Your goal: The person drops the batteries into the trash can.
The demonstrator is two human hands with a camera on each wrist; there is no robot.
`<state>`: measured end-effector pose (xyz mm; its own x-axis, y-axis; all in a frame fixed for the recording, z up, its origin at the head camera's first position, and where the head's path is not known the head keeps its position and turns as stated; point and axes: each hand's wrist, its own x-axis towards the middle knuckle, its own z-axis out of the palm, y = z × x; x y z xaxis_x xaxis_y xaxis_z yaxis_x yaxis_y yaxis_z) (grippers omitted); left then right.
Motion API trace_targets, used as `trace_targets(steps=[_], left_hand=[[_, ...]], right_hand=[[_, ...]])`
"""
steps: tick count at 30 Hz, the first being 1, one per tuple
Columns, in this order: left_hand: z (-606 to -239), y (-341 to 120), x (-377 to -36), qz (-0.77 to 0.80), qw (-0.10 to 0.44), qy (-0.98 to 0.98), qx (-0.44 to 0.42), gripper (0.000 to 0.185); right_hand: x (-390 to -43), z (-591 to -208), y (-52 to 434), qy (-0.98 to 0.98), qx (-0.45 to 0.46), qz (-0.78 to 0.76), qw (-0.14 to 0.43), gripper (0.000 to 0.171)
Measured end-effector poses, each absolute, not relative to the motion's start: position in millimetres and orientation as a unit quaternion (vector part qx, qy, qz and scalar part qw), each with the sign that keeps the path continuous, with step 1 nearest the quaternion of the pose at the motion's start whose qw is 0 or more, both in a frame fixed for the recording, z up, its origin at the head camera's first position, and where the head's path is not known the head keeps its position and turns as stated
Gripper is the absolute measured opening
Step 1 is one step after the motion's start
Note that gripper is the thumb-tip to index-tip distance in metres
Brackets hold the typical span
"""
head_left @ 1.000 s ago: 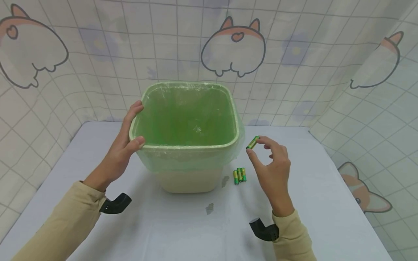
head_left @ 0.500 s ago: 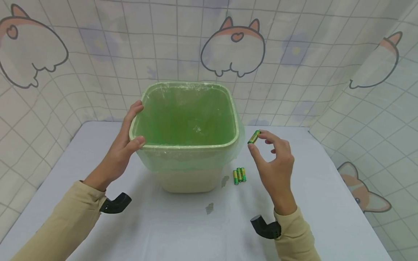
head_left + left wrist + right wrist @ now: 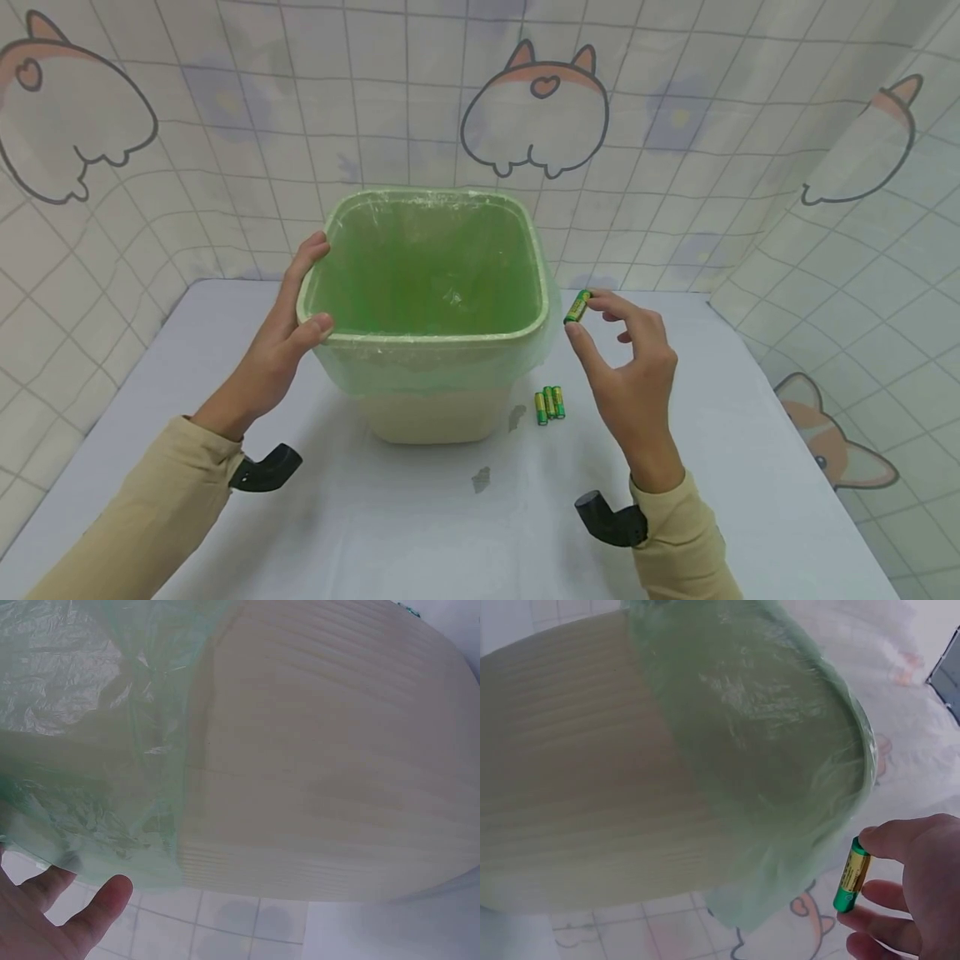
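A cream waste bin lined with a green plastic bag stands on the white table. My left hand grips the bin's left rim, thumb on the near edge; in the left wrist view the hand sits under the bag's overhang. My right hand pinches a green and yellow battery between thumb and forefinger, just right of the bin's rim. In the right wrist view the battery is held beside the bin. Three more batteries lie on the table by the bin's base.
Two small grey marks lie on the table in front of the bin. A tiled curtain with cartoon prints closes off the back and both sides. Black wrist mounts sit on both sleeves.
My right hand has lifted the battery up and slightly left, closer to the bin's right rim. The left hand and the bin have stayed put.
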<state>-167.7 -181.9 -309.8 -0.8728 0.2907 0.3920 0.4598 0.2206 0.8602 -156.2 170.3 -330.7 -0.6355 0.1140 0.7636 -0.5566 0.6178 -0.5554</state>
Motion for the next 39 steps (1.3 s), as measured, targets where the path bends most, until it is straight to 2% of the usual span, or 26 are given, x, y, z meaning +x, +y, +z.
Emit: trace_targets(steps=[17,39], left_hand=[[-309.8,-181.6,-168.0,-0.578,0.075,-0.776,-0.242,0.067],[-311.1,-182.0,-168.7,-0.578,0.079,-0.774,-0.246,0.067]], right_hand=[[-153.3,-314.5,160.5,-0.799,0.192,0.420,0.385,0.033],[-155.7,-304.0,153.4,-0.802,0.212,0.418,0.370,0.034]])
